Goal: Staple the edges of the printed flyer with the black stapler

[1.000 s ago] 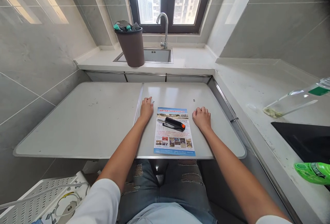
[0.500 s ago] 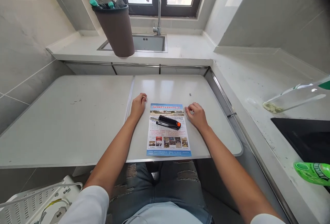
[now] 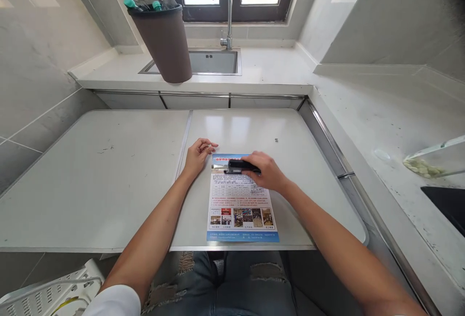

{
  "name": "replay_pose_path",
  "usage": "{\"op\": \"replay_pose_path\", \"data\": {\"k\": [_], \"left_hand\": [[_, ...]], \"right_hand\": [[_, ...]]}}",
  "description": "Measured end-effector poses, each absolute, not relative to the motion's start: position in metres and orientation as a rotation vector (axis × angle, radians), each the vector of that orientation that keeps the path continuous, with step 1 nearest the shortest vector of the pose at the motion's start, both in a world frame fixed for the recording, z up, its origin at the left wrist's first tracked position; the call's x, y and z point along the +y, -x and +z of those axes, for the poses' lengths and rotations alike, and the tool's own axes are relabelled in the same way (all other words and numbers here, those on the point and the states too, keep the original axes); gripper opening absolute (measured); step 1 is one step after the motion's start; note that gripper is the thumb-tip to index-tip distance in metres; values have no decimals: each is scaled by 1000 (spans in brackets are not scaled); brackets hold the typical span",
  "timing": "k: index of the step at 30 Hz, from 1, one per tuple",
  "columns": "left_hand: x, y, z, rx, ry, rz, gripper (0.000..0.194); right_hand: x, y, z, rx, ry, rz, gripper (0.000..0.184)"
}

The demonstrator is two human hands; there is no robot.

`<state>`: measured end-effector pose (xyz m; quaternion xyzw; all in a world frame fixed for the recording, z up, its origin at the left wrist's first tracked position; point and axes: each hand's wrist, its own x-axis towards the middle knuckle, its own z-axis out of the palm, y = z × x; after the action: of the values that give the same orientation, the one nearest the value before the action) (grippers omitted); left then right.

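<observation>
My right hand (image 3: 267,171) is closed around the back end of a black stapler (image 3: 236,165), whose metal front points left. The stapler is over the upper part of a printed flyer (image 3: 240,214) with blue bands, text and small photos; I cannot tell whether it touches the paper. My left hand (image 3: 198,156) rests on the white folding table (image 3: 138,180) beside the flyer's top left corner. Its fingers are loosely bent and apart, with nothing between them.
Tiny dark bits, perhaps staples (image 3: 276,140), lie on the table at the upper right. Behind stand a brown bin (image 3: 163,44) with green-capped bottles, a sink (image 3: 214,61) and a faucet (image 3: 228,15). A clear container (image 3: 436,161) is on the right counter (image 3: 363,112).
My right hand has moved left onto the flyer and taken hold of the stapler, which is now level and higher on the page. My left hand has shifted slightly, its fingers less curled.
</observation>
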<state>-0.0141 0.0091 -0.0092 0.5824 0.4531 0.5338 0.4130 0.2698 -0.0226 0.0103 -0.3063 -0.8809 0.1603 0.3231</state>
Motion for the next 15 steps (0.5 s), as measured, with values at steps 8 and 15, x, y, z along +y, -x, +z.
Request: {"op": "replay_pose_path", "data": {"k": [8, 15], "left_hand": [[-5, -4, 3, 1156, -1714, 1149, 15], [-2, -9, -6, 1188, -1877, 933, 16]], "right_hand": [[-5, -271, -7, -2247, 949, 198, 26], [-4, -269, -10, -2262, 916, 218, 28]]}}
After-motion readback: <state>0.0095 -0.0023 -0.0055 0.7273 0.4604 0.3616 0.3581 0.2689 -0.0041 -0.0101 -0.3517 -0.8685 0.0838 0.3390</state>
